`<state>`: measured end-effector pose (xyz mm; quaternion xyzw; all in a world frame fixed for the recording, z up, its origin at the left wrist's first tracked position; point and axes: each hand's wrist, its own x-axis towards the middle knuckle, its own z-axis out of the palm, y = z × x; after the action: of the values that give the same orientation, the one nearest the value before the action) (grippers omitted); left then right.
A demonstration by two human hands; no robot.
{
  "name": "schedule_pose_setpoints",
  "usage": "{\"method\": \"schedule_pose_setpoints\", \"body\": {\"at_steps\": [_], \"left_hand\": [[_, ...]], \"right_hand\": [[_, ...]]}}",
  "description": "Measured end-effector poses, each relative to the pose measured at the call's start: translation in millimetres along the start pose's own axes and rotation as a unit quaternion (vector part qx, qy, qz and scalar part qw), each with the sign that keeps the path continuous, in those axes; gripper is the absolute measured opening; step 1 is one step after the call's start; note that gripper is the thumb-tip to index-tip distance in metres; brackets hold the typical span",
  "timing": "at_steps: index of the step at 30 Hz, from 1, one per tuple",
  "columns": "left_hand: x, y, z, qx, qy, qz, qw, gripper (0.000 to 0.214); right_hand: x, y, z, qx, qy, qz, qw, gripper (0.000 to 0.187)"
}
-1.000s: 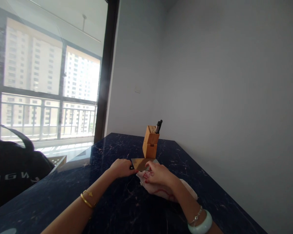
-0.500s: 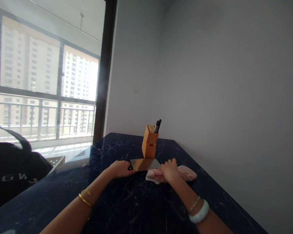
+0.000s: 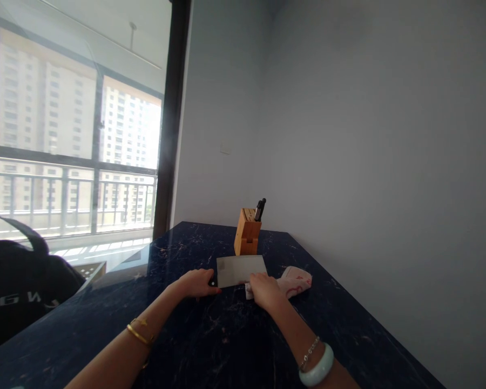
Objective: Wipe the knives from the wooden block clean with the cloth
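My left hand is closed around the black handle of a cleaver, whose broad blade points right with its flat side toward me. At the blade's lower right corner, my right hand grips a white cloth with red markings. Part of the cloth lies against the blade's lower edge, and the rest trails to the right over the table. My right fingertips are partly hidden behind the hand. Just behind the cleaver stands a wooden knife block with black-handled tools in its right side.
The dark blue marbled table narrows toward the grey wall. A black bag sits at the far left. Beyond it, a large window looks out on a railing and tall buildings.
My right hand has moved left with the cloth, along the blade's lower edge. The blade has tilted so more of its flat face shows, without the block's reflection.
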<state>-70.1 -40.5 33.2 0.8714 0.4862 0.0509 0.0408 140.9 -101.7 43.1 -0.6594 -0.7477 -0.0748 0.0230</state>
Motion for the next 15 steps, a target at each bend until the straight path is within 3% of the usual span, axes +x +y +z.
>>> {"method": "schedule_pose_setpoints", "body": {"at_steps": [6,15], "left_hand": [[-2.7,4.6,-1.0,-0.049,-0.045,0.026,0.997,0.049],[-2.4,12.4,0.8,-0.055,-0.043,0.034,0.997,0.050]], "right_hand": [[2.8,28.3,5.1,0.001,0.053,0.056,0.997,0.022],[2.9,53.5,-12.2,0.028,0.158,0.205,0.965,0.025]]}}
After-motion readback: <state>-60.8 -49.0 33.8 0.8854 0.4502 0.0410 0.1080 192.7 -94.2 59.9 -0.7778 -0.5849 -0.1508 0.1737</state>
